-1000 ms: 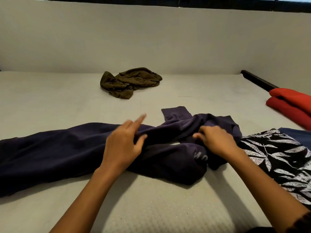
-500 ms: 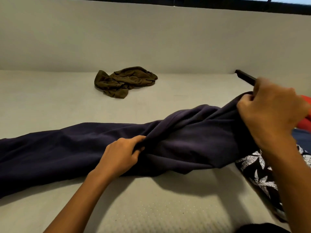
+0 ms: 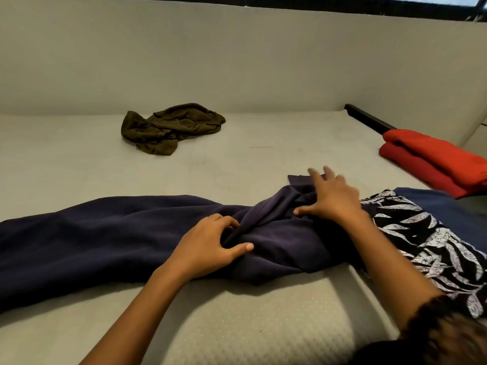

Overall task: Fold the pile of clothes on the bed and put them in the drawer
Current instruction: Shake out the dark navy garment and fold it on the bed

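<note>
– Olive cloth (image 3: 172, 127) in the upper left of the frame, what is that?
– One crumpled garment, lying alone on the mattress (image 3: 237, 325) close to the pale wall (image 3: 237, 61), well apart from my hands.
– And on the right side?
– Red folded clothes (image 3: 432, 159) at the right edge, two layers stacked, their far end by a dark rail (image 3: 369, 119). Lower in the frame lies a blue piece (image 3: 453, 214), and against it a black-and-white leaf-print piece (image 3: 427, 246) running down to the lower right corner.
– Does anything stand in your way?
– That leaf-print piece touches the right end of the purple garment (image 3: 92, 233). My right forearm crosses the place where they meet, so I cannot tell which lies on top.
– Where is the purple garment, then?
– It stretches across the middle of the frame from the left edge to right of centre, flat on the left, bunched into folds on the right. Both hands are on the bunched end.
– How are the hands?
– My left hand (image 3: 208, 248), at centre, has its fingers curled into a fold, thumb along the cloth, gripping it. My right hand (image 3: 332, 198) sits up and to the right, fingers spread wide and flat on the fabric, holding nothing; its fingertips are blurred.
</note>
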The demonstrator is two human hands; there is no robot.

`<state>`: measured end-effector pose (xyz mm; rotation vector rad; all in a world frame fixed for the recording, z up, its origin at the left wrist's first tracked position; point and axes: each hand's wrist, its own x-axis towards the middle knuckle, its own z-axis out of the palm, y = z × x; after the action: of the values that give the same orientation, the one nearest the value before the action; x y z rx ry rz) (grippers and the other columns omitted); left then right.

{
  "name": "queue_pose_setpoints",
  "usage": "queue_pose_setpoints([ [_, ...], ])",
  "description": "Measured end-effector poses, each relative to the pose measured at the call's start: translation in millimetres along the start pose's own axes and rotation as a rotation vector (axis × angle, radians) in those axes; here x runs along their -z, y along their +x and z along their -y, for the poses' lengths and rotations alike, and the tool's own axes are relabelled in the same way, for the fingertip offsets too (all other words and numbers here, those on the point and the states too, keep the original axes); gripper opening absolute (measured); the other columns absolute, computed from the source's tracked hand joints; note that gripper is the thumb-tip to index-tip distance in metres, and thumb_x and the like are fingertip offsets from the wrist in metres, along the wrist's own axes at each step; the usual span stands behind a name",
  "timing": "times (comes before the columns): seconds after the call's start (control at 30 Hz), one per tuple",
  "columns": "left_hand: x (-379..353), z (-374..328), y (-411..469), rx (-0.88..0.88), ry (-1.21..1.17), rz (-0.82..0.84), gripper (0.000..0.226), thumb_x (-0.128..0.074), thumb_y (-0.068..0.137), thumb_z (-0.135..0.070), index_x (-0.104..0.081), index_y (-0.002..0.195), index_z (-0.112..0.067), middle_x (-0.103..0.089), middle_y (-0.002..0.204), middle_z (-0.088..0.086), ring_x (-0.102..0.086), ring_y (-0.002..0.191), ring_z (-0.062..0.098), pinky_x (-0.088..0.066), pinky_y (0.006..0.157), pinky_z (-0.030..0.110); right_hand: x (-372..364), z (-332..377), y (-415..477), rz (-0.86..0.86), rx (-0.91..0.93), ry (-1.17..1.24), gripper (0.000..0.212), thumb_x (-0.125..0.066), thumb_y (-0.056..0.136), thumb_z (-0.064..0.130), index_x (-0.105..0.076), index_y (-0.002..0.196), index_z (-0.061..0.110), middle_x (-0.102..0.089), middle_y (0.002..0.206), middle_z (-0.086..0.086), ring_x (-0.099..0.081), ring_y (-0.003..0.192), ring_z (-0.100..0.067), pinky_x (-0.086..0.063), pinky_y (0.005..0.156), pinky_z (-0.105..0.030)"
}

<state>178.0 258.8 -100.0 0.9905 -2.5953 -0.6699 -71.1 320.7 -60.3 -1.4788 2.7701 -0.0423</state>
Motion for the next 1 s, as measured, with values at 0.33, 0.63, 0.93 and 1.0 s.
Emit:
queue_pose_setpoints([
  [0.33, -9, -19, 10, 0.029, -0.242, 0.081, 0.021, -0.063, 0.082, -0.046, -0.064, 0.095, -0.029, -0.053, 0.102, -0.009, -0.051, 0.087, 0.002, -0.041, 0.074, 0.013, 37, 14, -5, -0.842, -0.015, 0.345, 0.032, -0.045, 0.082, -0.006, -0.055, 0.111, 0.004, -0.053, 0.11, -0.02, -0.043, 0.105, -0.035, -0.042, 0.067, -0.04],
  [0.63, -2, -13, -8, 0.128, -0.416, 0.077, 0.025, -0.06, 0.09, -0.028, -0.052, 0.11, -0.017, -0.061, 0.09, -0.003, -0.053, 0.074, 0.004, -0.044, 0.068, 0.01, -12, -6, 11, -0.009, 0.067, -0.141, 0.043, -0.048, 0.09, 0.012, -0.044, 0.133, 0.015, -0.039, 0.136, -0.013, -0.036, 0.126, -0.035, -0.033, 0.104, -0.051],
  [0.93, -10, -10, 6, 0.099, -0.322, 0.013, 0.016, -0.059, 0.09, -0.031, -0.054, 0.104, -0.026, -0.061, 0.08, -0.006, -0.054, 0.066, 0.002, -0.045, 0.064, 0.01, -27, -21, 30, -0.328, -0.108, 0.198, 0.033, -0.04, 0.098, 0.031, -0.055, 0.114, 0.007, -0.056, 0.121, -0.015, -0.048, 0.112, -0.035, -0.038, 0.089, -0.042],
  [1.0, -15, -12, 11, 0.088, -0.28, -0.015, 0.014, -0.059, 0.09, -0.032, -0.056, 0.102, -0.026, -0.061, 0.077, -0.007, -0.054, 0.065, 0.002, -0.043, 0.063, 0.01, -36, -17, 43, -0.291, -0.123, 0.163, 0.05, -0.04, 0.094, 0.051, -0.052, 0.118, 0.008, -0.054, 0.126, -0.014, -0.045, 0.117, -0.033, -0.036, 0.093, -0.043],
])
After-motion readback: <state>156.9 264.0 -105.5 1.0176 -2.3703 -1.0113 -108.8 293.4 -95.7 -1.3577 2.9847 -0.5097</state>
